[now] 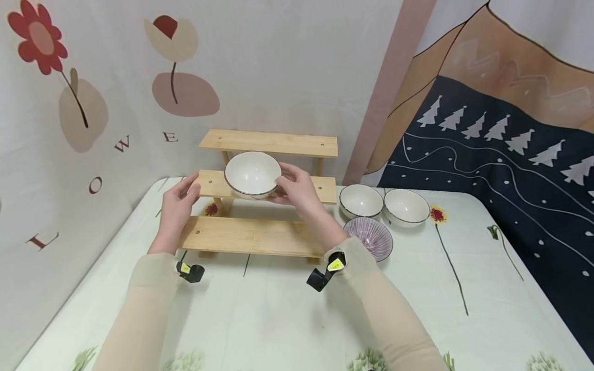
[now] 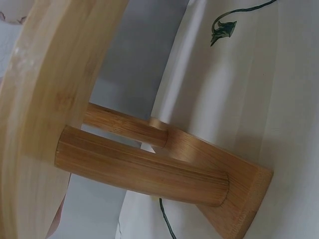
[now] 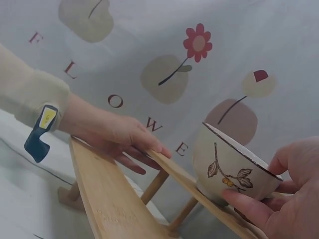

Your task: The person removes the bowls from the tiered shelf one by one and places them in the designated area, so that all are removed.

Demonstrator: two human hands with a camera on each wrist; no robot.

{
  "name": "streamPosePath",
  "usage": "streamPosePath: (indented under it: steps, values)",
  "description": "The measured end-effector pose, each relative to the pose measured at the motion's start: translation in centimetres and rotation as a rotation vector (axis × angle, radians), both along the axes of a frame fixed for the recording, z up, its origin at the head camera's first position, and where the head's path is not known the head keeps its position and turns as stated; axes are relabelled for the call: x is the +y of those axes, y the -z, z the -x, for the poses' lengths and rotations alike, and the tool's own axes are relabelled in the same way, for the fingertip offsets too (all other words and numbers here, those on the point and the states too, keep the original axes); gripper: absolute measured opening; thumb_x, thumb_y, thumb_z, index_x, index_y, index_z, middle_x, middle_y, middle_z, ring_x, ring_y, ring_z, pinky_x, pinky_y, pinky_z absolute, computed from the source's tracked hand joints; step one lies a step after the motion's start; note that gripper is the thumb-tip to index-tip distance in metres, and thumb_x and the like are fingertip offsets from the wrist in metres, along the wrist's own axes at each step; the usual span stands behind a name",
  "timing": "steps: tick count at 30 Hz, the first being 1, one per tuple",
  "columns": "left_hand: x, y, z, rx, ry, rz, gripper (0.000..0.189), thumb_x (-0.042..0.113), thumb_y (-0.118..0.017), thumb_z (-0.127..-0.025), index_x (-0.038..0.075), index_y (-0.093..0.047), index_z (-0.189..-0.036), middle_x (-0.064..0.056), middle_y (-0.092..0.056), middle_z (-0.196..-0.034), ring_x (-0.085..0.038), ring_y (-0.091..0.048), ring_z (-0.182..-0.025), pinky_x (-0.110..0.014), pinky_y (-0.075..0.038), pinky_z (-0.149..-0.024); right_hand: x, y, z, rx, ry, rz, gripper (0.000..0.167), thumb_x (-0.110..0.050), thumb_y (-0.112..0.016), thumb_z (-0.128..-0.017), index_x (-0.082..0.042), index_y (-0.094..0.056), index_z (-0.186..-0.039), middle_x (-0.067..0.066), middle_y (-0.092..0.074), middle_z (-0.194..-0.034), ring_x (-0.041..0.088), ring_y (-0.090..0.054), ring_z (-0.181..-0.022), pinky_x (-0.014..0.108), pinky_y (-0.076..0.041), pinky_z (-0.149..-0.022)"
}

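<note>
A white bowl with a dark rim is at the middle board of a three-tier wooden shelf. In the right wrist view the bowl shows a brown leaf sprig on its side, and its base meets the board. My right hand holds its right side, thumb at the rim and fingers lower on the wall. My left hand grips the left end of the middle board, seen also in the right wrist view. In the left wrist view, a board and wooden legs hide most of that hand.
Right of the shelf stand two more white bowls, one nearer and one farther right. A purple-striped bowl is in front of them, partly behind my right forearm. A printed curtain hangs behind the flower-patterned tablecloth.
</note>
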State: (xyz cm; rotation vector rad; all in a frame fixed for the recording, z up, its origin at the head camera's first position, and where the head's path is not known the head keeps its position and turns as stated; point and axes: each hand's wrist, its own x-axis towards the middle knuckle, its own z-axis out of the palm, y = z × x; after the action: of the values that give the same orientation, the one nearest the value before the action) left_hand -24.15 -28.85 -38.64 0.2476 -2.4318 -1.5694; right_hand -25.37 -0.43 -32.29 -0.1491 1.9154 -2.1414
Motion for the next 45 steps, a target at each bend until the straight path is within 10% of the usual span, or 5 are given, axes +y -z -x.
streamPosePath:
  steps: [12, 45]
  values:
    - [0.0, 0.2, -0.2, 0.017, 0.011, -0.008, 0.054, 0.04, -0.044, -0.105, 0.017, -0.039, -0.154, -0.008, -0.038, -0.159, -0.029, -0.047, -0.14, -0.013, -0.048, -0.104, 3.1, -0.2, -1.2, 0.02, 0.004, -0.04, 0.054, -0.001, -0.051, -0.095, -0.01, -0.047, -0.147, 0.018, -0.064, -0.133, 0.019, -0.071, -0.086, 0.033, -0.065, -0.077]
    - [0.0, -0.1, -0.3, 0.002, 0.006, 0.001, 0.054, 0.04, -0.044, -0.105, 0.016, -0.039, -0.153, -0.007, -0.035, -0.16, -0.031, -0.046, -0.141, -0.035, -0.045, -0.115, 13.4, -0.1, -3.2, 0.08, 0.066, -0.204, 0.056, -0.004, -0.047, -0.096, -0.007, -0.041, -0.152, 0.022, -0.054, -0.143, 0.016, -0.068, -0.101, 0.034, -0.064, -0.081]
